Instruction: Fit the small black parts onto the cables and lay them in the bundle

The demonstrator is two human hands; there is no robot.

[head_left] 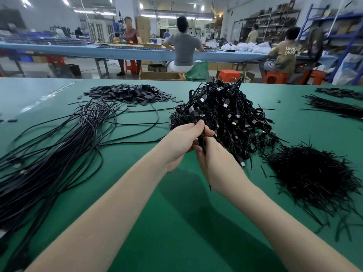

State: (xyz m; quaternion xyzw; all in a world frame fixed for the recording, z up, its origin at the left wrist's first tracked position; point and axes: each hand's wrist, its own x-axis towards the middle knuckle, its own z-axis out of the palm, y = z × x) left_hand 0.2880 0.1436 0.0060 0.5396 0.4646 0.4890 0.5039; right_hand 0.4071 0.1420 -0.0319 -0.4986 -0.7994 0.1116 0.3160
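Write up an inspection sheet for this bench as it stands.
Surface: green mat, bare in front of the arms.
Job's things: pile of small black parts at the back; tangled cable heap in the centre.
Clutter: mound of thin black strands to the right.
Grippers: left hand and right hand both grip one cable between them.
Cables: long loose cables fanned out on the left.
Surroundings: seated workers at a blue table; shelving behind.

**Lettering on one shirt only**

The sole legible text is pale lettering on the back of a tan T-shirt [287, 55], worn by a seated person beyond the green table [176, 213], at its far right. It reads roughly "UNKN… OWN…"; the ends are blurred.
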